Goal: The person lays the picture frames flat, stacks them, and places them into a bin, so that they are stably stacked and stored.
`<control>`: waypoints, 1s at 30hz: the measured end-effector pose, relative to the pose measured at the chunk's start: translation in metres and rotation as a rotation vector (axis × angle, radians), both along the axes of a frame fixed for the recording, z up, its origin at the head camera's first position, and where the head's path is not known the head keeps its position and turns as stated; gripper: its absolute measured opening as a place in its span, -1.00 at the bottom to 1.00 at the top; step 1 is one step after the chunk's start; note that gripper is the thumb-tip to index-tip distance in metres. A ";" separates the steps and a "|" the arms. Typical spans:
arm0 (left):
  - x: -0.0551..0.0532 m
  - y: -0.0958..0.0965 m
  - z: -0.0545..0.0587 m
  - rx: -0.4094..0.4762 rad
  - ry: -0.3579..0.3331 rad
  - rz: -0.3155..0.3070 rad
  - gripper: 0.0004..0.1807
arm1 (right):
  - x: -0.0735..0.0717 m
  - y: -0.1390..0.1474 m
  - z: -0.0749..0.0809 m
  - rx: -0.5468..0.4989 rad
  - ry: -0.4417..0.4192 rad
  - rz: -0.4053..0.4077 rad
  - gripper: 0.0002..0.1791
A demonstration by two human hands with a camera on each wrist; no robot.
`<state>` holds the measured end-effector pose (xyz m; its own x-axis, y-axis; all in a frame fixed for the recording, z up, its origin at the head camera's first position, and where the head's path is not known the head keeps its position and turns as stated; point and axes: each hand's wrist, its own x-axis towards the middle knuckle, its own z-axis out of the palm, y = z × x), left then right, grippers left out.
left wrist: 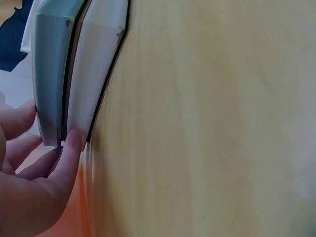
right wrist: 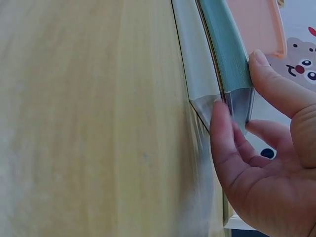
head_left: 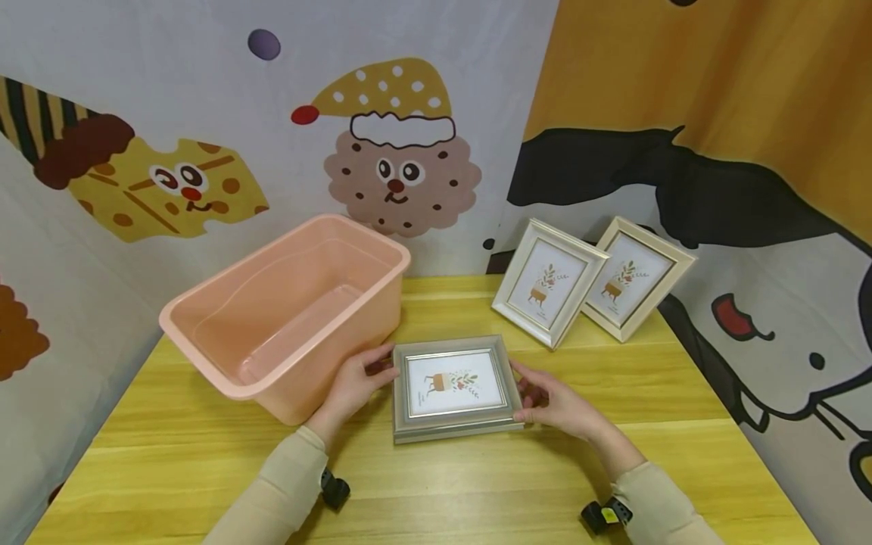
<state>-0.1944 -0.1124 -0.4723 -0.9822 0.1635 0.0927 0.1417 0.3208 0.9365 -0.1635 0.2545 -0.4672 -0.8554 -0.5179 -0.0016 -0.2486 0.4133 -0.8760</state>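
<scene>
A grey-green picture frame (head_left: 453,384) with a plant print lies face up on the table, print turned sideways. Beneath it is a second, whitish frame (left wrist: 97,59), its edge showing in both wrist views. My left hand (head_left: 356,384) holds the stack's left end, with fingertips at the upper frame's edge and one at the lower frame's end. My right hand (head_left: 562,403) holds the right end; its thumb lies on the upper frame's edge, while a fingertip meets the whitish frame's corner in the right wrist view.
A pink plastic tub (head_left: 289,303) stands close beside the left hand. Toward the back right, a white picture frame (head_left: 550,281) and a cream one (head_left: 639,276) lean overlapping against the printed curtain (head_left: 470,45). The wooden table (head_left: 443,492) extends toward me.
</scene>
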 end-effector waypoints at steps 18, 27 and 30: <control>0.002 0.004 0.000 0.095 -0.053 -0.025 -0.39 | 0.001 0.003 -0.004 0.007 0.038 -0.017 -0.06; 0.009 0.010 0.014 0.055 -0.033 -0.015 -0.42 | 0.002 0.002 -0.002 0.023 0.040 -0.023 -0.05; 0.005 0.006 0.006 0.058 -0.043 -0.027 -0.41 | 0.002 0.002 -0.002 0.017 0.044 -0.018 -0.05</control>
